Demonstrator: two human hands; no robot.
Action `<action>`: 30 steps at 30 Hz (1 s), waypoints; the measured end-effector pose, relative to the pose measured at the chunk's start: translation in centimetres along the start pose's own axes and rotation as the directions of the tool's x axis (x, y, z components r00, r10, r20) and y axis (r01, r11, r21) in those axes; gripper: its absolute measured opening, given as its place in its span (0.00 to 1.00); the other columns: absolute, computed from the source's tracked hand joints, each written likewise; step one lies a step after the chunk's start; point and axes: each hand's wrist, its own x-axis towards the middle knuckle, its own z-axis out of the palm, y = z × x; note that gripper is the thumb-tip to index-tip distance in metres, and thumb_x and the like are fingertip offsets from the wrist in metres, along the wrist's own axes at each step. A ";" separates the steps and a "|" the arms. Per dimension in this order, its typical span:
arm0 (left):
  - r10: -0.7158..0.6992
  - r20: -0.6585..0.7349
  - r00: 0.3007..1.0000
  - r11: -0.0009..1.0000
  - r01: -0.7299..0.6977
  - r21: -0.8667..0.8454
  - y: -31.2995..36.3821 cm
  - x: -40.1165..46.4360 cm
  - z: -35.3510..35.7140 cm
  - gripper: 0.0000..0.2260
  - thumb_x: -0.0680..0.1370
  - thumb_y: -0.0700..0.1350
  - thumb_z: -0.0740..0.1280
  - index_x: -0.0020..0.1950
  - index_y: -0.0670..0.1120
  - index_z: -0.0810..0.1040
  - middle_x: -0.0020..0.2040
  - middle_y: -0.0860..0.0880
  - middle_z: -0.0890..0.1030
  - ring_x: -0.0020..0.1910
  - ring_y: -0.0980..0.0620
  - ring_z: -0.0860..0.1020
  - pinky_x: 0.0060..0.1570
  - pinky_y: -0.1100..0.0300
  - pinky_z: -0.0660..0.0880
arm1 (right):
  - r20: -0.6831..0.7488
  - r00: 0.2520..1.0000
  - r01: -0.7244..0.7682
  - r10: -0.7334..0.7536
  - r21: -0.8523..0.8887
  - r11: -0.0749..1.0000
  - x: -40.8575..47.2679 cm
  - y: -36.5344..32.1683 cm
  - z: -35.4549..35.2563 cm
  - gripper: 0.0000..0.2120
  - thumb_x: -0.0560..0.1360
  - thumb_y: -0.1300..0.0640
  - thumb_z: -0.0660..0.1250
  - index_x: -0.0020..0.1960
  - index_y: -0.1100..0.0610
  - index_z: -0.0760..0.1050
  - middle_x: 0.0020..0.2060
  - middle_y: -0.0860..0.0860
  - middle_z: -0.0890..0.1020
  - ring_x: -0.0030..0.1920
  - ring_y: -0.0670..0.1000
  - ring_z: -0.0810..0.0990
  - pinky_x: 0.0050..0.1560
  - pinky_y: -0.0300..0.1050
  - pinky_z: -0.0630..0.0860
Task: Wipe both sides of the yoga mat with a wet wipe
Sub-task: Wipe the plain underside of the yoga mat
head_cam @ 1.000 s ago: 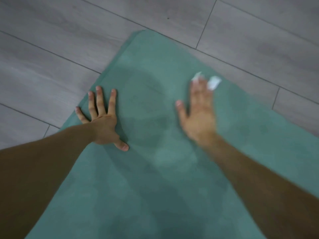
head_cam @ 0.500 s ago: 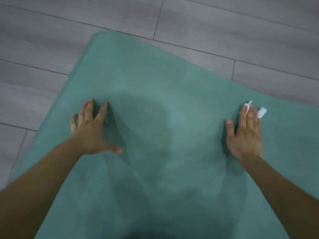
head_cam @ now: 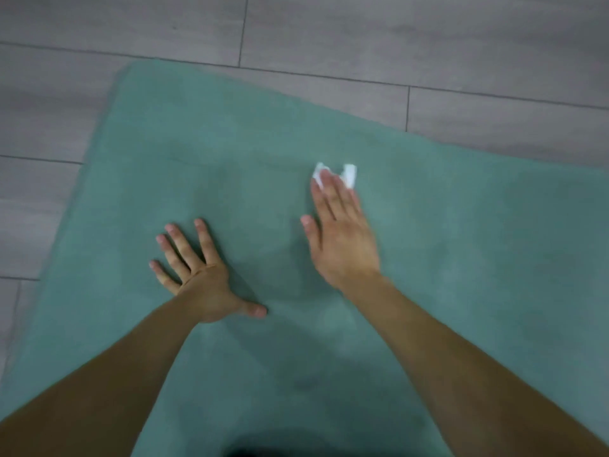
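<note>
A green yoga mat (head_cam: 461,225) lies flat on the floor and fills most of the view. My left hand (head_cam: 197,275) rests flat on it with fingers spread, left of centre. My right hand (head_cam: 342,232) presses a white wet wipe (head_cam: 350,173) onto the mat with straight fingers. Only the wipe's edges show, poking out beyond the fingertips. Darker damp patches mark the mat between and below my hands.
Grey wood-look floor planks (head_cam: 362,37) surround the mat at the top and left. The mat's far corner (head_cam: 138,70) lies at the upper left. A dark shape (head_cam: 280,450) shows at the bottom edge.
My right hand has slid left with the wipe, from the mat's right side toward its middle. My left hand has shifted slightly right and spread flat. The view has turned too.
</note>
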 end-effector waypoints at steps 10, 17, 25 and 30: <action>-0.017 0.014 1.000 1.000 0.017 -0.020 0.5 0.0 0.0 0.89 0.38 0.74 0.80 0.78 0.50 0.20 0.77 0.38 0.20 0.77 0.37 0.22 0.71 0.33 0.25 | -0.125 0.935 -0.307 0.332 0.187 0.933 1.4 -7.0 1.9 0.33 0.86 0.45 0.51 0.83 0.66 0.57 0.84 0.60 0.52 0.85 0.59 0.47 0.83 0.59 0.50; -0.021 -0.022 1.000 1.000 0.022 0.022 0.0 0.7 0.4 0.89 0.38 0.73 0.80 0.75 0.53 0.17 0.75 0.38 0.19 0.75 0.38 0.20 0.71 0.34 0.26 | -0.018 0.997 0.077 -0.075 0.126 0.989 0.9 -6.5 1.9 0.31 0.87 0.45 0.55 0.85 0.58 0.57 0.85 0.51 0.54 0.85 0.51 0.51 0.83 0.53 0.52; 0.011 -0.020 1.000 1.000 -0.010 0.025 -0.2 0.5 0.5 0.88 0.35 0.76 0.76 0.73 0.55 0.15 0.75 0.39 0.18 0.74 0.38 0.19 0.74 0.28 0.32 | -0.136 0.787 -0.605 0.602 0.017 0.796 -13.3 13.5 -3.6 0.33 0.86 0.45 0.49 0.85 0.62 0.49 0.85 0.57 0.50 0.85 0.58 0.47 0.82 0.62 0.53; 0.023 -0.061 0.998 0.998 -0.019 0.053 -0.3 0.4 0.9 0.88 0.39 0.74 0.80 0.74 0.56 0.16 0.75 0.40 0.18 0.76 0.40 0.20 0.75 0.31 0.31 | -0.113 0.979 -0.151 0.171 0.166 0.975 -4.8 -2.3 1.7 0.34 0.86 0.43 0.54 0.84 0.63 0.57 0.85 0.57 0.54 0.85 0.56 0.49 0.83 0.57 0.51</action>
